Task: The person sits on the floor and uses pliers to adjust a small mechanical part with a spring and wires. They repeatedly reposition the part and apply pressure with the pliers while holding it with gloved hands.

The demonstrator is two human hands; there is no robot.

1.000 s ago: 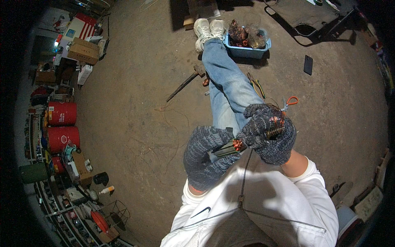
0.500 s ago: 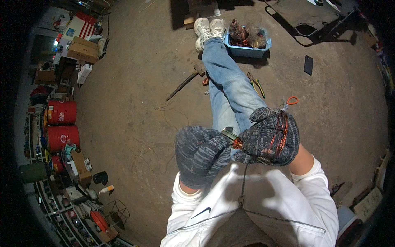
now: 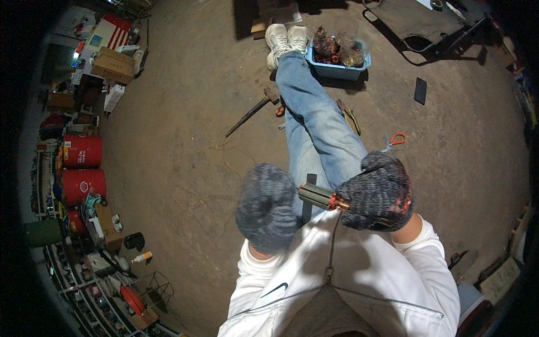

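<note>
My right hand (image 3: 375, 192), in a grey knit glove, is closed around the copper end of a metal rotor (image 3: 315, 194), with reddish copper wire showing at its palm side. The rotor lies crosswise above a dark flat bar (image 3: 310, 180) at my jeans (image 3: 309, 106). My left hand (image 3: 266, 208), also gloved, is blurred just left of the rotor's free end; its fingers are smeared. Orange-handled scissors (image 3: 397, 139) and pliers (image 3: 351, 118) lie on the floor right of my legs; a hammer (image 3: 250, 115) and a small copper piece (image 3: 280, 111) lie to their left.
A blue bin (image 3: 337, 72) of copper scrap and plastic bags stands beside my shoes. A black phone (image 3: 420, 91) and a dark-framed object (image 3: 426, 25) are at right. Shelving (image 3: 73, 286), red drums (image 3: 81, 185) and boxes (image 3: 112, 67) line the left; loose wires (image 3: 222, 147) lie on the floor.
My left hand has moved left and away from the rotor, uncovering it. My right hand has shifted right and slightly down, carrying the rotor; the copper wire on that glove is now less visible.
</note>
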